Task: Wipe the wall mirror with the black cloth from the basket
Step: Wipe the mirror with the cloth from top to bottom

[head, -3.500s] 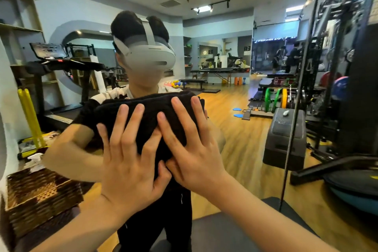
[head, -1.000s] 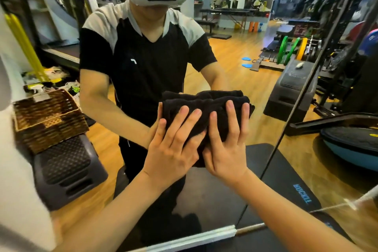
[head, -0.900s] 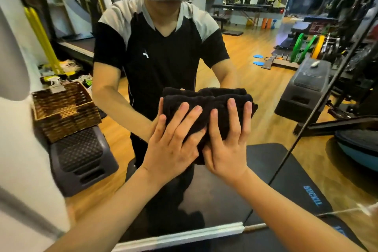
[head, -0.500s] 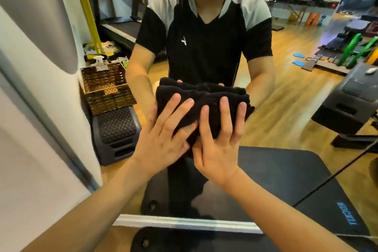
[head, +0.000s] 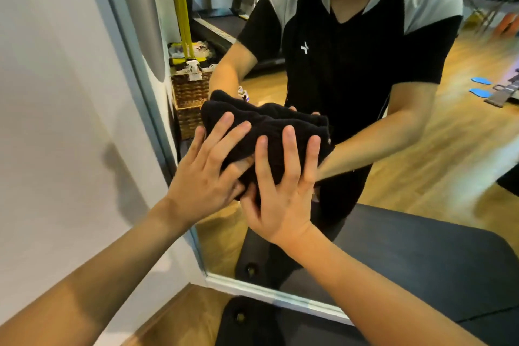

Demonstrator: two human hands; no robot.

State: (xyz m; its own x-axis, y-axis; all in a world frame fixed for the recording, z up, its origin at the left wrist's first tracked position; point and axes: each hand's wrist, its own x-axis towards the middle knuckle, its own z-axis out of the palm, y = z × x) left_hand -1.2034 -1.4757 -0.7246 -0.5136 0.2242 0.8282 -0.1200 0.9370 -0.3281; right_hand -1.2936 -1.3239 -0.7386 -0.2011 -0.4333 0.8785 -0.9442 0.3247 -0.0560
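Observation:
A folded black cloth (head: 264, 126) lies flat against the wall mirror (head: 421, 166), low down and near the mirror's left frame. My left hand (head: 207, 174) presses on the cloth's left part with straight, spread fingers. My right hand (head: 280, 194) presses on its right part the same way, the two hands overlapping at the thumbs. The mirror shows my own reflection behind the cloth. A wicker basket (head: 188, 98) appears only as a reflection, left of the cloth.
The mirror's pale frame (head: 157, 135) runs down the left and along the bottom edge (head: 269, 293). A white wall (head: 56, 121) lies left of it. A dark mat (head: 252, 323) covers the wooden floor below. Gym equipment shows in the reflection.
Both hands have slid the cloth down the mirror and then to the left, from chest height to the lower left corner by the frame. The hands stay flat on the cloth.

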